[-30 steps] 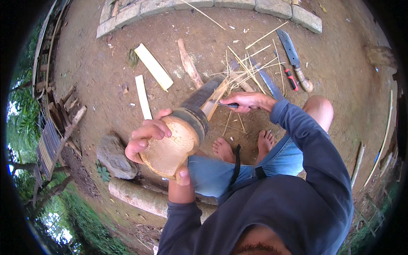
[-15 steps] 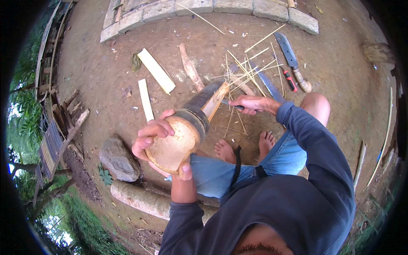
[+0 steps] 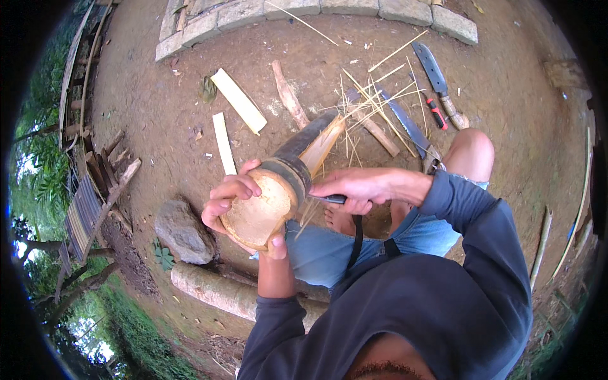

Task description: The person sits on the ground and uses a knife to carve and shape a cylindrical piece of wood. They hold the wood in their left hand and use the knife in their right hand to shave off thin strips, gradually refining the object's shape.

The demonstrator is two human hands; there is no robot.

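Observation:
A thick dark piece of bamboo [image 3: 296,147] lies slanted in front of me, its pale, round closed end toward me. Its far part is split open and shows light wood. My left hand [image 3: 229,194] is wrapped round the closed end, fingers on the far side and thumb on the near edge. My right hand [image 3: 367,187] grips a knife by its black handle [image 3: 334,199], close against the right side of the bamboo near its dark ring. The knife's blade is mostly hidden. A thin sliver [image 3: 306,218] hangs below the bamboo.
Thin strips [image 3: 380,104] lie scattered ahead over a saw [image 3: 405,120]. A machete [image 3: 437,79] and a red-and-black tool [image 3: 436,115] lie to their right. Split bamboo pieces [image 3: 239,101], a stick [image 3: 289,95], a rock [image 3: 185,231] and a log [image 3: 215,290] lie leftward.
My right hand with the knife has moved back along the bamboo, from its far split end to beside the ring near the closed end. My left hand keeps its hold.

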